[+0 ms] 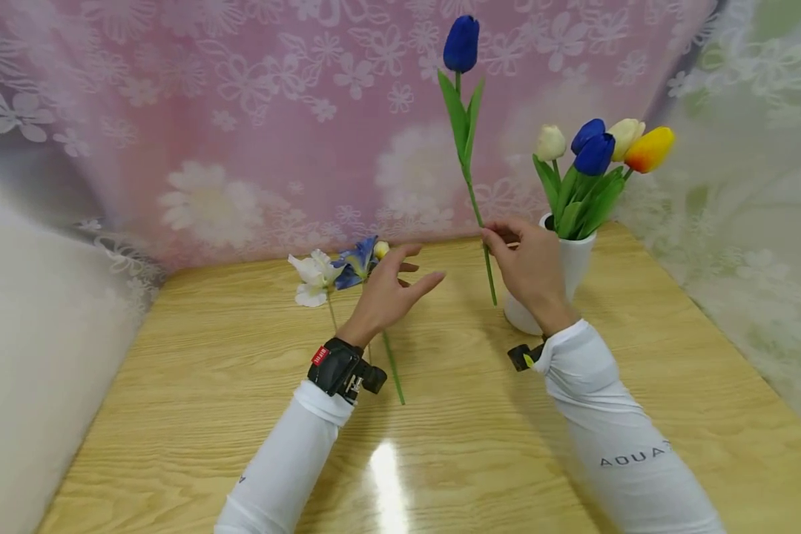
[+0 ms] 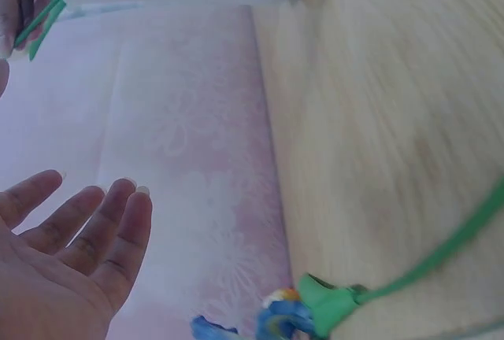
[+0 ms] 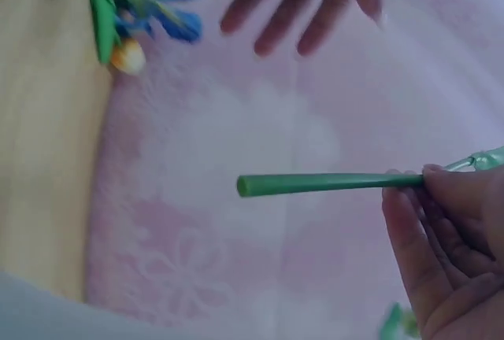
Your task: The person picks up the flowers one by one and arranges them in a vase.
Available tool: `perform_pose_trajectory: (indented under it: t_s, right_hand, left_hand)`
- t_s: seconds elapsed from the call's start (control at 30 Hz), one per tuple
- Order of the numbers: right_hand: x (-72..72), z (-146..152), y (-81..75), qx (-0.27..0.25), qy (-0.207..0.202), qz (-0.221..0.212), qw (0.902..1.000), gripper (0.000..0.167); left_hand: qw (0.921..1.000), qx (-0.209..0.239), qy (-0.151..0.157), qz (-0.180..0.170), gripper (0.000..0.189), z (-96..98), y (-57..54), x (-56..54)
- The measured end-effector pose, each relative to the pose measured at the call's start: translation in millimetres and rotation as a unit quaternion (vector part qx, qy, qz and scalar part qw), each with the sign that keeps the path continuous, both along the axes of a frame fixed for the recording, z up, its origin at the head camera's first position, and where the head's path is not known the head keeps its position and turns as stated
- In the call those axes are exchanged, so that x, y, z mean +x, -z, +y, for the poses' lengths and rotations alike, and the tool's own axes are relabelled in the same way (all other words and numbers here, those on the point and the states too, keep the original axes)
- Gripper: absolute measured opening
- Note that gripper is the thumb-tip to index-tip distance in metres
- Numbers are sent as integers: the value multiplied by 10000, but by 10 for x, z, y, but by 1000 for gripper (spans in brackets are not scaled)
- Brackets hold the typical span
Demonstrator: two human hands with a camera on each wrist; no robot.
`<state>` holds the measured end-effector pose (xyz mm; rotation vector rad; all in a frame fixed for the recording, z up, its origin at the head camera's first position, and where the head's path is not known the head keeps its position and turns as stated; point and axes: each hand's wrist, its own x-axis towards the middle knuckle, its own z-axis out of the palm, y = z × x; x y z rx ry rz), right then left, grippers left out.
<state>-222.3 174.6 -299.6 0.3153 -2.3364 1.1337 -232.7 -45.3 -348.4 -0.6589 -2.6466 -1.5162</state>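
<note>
fingers of right hand point(image 1: 523, 259) pinch blue artificial tulip point(image 1: 460, 44) by the lower stem, thumb against fingertips, cut end poking out below. tulip near upright, slightly tilted, bloom high, just left of white vase point(image 1: 577, 259) holding white, blue and yellow-orange tulips point(image 1: 595, 154).

left hand point(image 1: 394, 285): fingers parted, thumb out, holding nothing; beside white iris point(image 1: 317, 274) and blue iris point(image 1: 357, 263) lying on wood-grain table point(image 1: 207, 408).

handling, judged: tulip light, stem smooth and stiff with some flex, top-heavy; 2 fingertips plus thumb should suffice. best hold mid-to-low stem, clear of soft leaves and petals, which could crease.
</note>
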Motion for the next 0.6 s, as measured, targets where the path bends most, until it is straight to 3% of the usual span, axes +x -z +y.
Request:
perform_pose_trajectory:
  t_s: [0.27, 0.6]
  right_hand:
    - [-52, 292, -446, -178, 570, 316, 9977, 26]
    - [-78, 517, -629, -427, 1003, 599, 9922, 31]
  left_hand:
    - [9997, 40, 91, 209, 66, 97, -140, -49]
    - [9977, 45, 542, 405, 68, 334, -306, -100]
